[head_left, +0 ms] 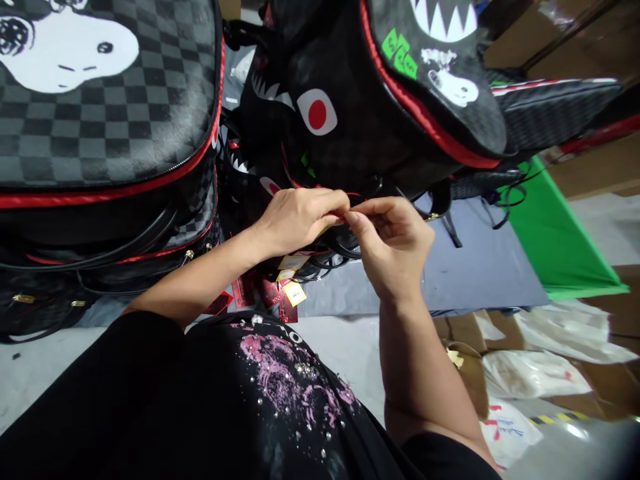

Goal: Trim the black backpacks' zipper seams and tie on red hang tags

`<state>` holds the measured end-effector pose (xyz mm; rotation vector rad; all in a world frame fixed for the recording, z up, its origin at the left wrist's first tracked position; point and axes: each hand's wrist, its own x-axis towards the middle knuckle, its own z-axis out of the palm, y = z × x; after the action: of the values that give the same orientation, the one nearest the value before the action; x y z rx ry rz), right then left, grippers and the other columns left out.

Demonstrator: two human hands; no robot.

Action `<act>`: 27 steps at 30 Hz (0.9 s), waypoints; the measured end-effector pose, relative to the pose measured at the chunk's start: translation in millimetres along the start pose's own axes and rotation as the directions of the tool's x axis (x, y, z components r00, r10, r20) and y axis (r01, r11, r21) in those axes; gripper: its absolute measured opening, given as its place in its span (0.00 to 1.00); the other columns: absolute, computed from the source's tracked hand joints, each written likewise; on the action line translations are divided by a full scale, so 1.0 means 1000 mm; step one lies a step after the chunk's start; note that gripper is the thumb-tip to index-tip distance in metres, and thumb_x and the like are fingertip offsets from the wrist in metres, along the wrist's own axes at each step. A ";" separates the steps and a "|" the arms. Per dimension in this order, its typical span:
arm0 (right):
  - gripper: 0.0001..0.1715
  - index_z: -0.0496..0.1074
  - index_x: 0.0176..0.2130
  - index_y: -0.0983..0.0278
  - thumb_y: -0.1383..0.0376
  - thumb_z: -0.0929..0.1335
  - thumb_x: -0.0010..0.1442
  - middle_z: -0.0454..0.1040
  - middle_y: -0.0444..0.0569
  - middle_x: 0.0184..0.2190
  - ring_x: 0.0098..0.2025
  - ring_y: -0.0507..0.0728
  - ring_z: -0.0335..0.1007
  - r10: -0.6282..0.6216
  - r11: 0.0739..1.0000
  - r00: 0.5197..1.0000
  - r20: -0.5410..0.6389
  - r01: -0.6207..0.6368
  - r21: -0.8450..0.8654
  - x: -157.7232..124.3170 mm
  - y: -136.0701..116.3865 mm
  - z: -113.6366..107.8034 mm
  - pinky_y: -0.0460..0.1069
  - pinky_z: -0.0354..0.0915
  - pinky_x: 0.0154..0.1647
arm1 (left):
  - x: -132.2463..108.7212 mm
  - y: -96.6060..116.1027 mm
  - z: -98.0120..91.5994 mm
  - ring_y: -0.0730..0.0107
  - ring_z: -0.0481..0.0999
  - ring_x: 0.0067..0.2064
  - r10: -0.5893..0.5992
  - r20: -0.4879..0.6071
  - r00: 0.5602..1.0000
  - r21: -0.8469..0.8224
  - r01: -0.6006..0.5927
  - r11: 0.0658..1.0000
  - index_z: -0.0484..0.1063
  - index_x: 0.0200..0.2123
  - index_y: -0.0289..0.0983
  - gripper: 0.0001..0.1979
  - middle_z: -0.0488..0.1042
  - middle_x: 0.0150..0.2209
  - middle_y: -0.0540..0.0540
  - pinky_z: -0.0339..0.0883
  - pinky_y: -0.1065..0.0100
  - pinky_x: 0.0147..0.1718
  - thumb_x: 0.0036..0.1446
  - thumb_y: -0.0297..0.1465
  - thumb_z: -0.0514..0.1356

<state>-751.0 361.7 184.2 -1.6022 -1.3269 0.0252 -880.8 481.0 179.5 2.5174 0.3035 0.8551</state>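
My left hand (303, 217) and my right hand (395, 243) meet fingertip to fingertip in front of a black bag (350, 143) with red piping and a printed red-and-white eye. Both are closed in a pinch. What lies between the fingertips is too small to make out; a thin red line shows just behind them. Below my left hand hang yellow-edged paper tags (295, 293) and dark red patterned tags (243, 291). Black handles (345, 250) loop under my fingers, partly hidden by them.
A checkered bag (165, 113) with a white cartoon dog stands at left, on top of another bag. Grey sheeting (480, 267) covers the surface, with a green panel (560, 233) at right. White plastic packages (535, 373) and cardboard boxes (595, 167) lie beyond.
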 end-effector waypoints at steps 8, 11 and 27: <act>0.08 0.72 0.35 0.60 0.59 0.72 0.60 0.75 0.43 0.31 0.32 0.53 0.73 0.004 1.000 0.998 -0.065 -0.002 0.024 -0.002 -0.006 0.007 0.50 0.70 0.35 | -0.007 0.003 0.003 0.68 0.79 0.39 -0.040 -0.105 0.994 0.029 0.043 0.999 0.75 0.40 0.39 0.07 0.79 0.39 0.48 0.68 0.69 0.34 0.64 0.31 0.56; 0.09 0.72 0.35 0.60 0.58 0.71 0.60 0.75 0.44 0.31 0.32 0.53 0.73 0.006 1.000 0.997 -0.082 -0.006 0.000 -0.003 -0.006 0.009 0.50 0.71 0.34 | -0.009 0.001 0.003 0.69 0.79 0.43 0.020 -0.054 0.998 0.002 -0.020 1.000 0.75 0.42 0.40 0.09 0.80 0.43 0.49 0.68 0.70 0.36 0.66 0.30 0.54; 0.08 0.71 0.34 0.60 0.58 0.71 0.60 0.74 0.44 0.29 0.30 0.55 0.71 -0.020 1.000 0.987 -0.159 0.017 -0.015 -0.005 -0.011 0.015 0.52 0.70 0.31 | -0.009 0.000 0.007 0.67 0.78 0.36 0.000 -0.084 0.996 0.090 0.008 0.996 0.74 0.40 0.40 0.14 0.78 0.38 0.46 0.67 0.68 0.34 0.68 0.37 0.50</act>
<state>-769.5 366.6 181.5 -1.5695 -1.2203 -0.1212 -883.1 476.0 169.8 2.5667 0.3822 0.9681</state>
